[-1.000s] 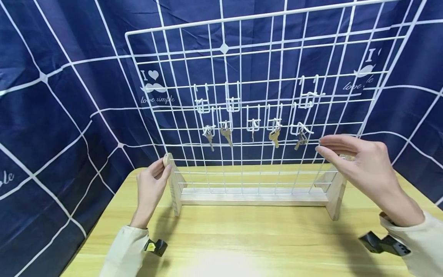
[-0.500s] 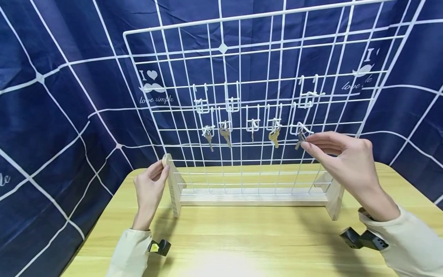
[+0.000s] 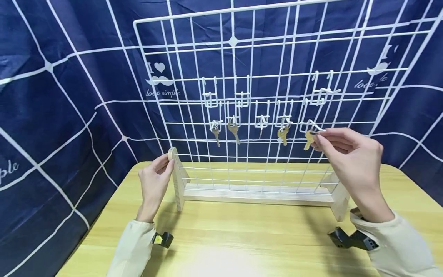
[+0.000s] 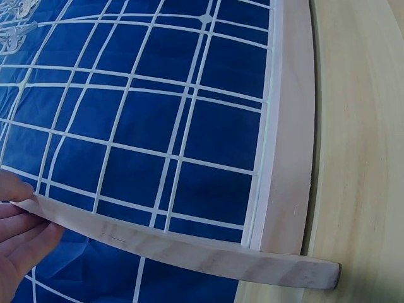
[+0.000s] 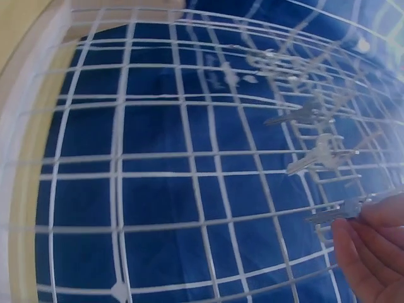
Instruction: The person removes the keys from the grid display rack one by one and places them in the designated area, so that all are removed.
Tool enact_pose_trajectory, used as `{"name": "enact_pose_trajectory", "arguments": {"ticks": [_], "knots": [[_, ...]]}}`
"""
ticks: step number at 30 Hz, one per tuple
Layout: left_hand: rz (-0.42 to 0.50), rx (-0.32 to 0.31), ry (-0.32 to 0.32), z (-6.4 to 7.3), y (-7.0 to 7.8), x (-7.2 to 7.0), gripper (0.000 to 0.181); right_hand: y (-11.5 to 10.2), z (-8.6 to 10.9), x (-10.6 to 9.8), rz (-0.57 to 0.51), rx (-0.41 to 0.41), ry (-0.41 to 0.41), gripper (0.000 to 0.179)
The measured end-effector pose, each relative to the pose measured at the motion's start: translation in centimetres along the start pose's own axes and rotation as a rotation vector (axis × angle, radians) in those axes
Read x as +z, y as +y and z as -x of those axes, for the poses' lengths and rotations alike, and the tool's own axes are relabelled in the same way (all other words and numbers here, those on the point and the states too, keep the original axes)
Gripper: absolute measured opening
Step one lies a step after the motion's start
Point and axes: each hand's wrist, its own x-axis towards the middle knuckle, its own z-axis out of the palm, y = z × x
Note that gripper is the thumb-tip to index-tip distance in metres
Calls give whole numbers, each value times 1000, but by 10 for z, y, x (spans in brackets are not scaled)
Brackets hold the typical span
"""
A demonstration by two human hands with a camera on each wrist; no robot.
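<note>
Bench: the bench [image 3: 242, 225] is lying under the rack [image 3: 256, 196] and spreading out in front of it.
Black boxes: little black boxes [image 3: 340, 237] are sitting by both sleeve ends, in front of the rack; the left one is showing a yellow patch, with no words I can read.
Right hand: the right hand [image 3: 358, 157] is being the one nearer the key, in front of the rack's right part. Its grip is pinching the key, thumb and fingers pressed on its top end.
Left hand: the left hand [image 3: 155, 179] is pinching the top of the wooden foot [image 3: 178, 181] at the rack's left end, well apart from that key.
Key: the gold-looking key [image 3: 308, 140] is sticking out left of the right grip, in front of the rack. Its long side is pointing down and a bit left.
Hook: a white hook [image 3: 315, 124] is sitting low on the rack's right part, just above the key. I cannot tell if the key is hanging on it.
Other keys: four other keys [image 3: 283, 136] are hanging on the rack, left of the held one.
Cloth words: the blue cloth [image 3: 86, 161] is saying "I", a heart and "love simple" behind the rack's left part, and "I" and "love" behind its right part.
</note>
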Motion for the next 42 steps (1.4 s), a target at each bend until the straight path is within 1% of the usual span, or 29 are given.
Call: {"name": "enact_pose_trajectory", "arguments": {"ticks": [1,3,6,8,11,13,16,19,21,24,31,37,42], "knots": [[5,6,-4,-1,1,1,20,0,1,-1,-39,13,20,15],[4,17,-7,-3,2,3,21,0,4,-2,-154,22,51,17],[-8,22,-2,-4,2,3,21,-2,7,-1,-313,1,82,19],[-14,21,1,-4,1,3,21,-3,9,0,-372,-32,105,20],[-15,17,-1,-2,1,2,21,-5,11,1,-421,-81,138,20],[-12,16,-2,-1,0,1,20,-6,12,1,-465,-100,152,19],[-22,25,2,0,0,1,20,-7,14,0,-547,-103,171,20],[-38,40,1,0,-1,1,19,-6,15,-1,-586,-106,190,21],[-40,45,-1,0,-1,0,19,-5,17,-3,-595,-111,201,22],[-45,44,-2,0,-1,0,17,-4,19,-6,-619,-113,197,21],[-49,52,0,0,-3,1,17,-1,22,-11,-574,-136,174,21],[-33,50,2,0,-3,0,16,-3,20,-12,-591,-160,188,22],[-31,47,6,1,-1,0,17,-2,21,-12,-589,-148,152,22]]}}
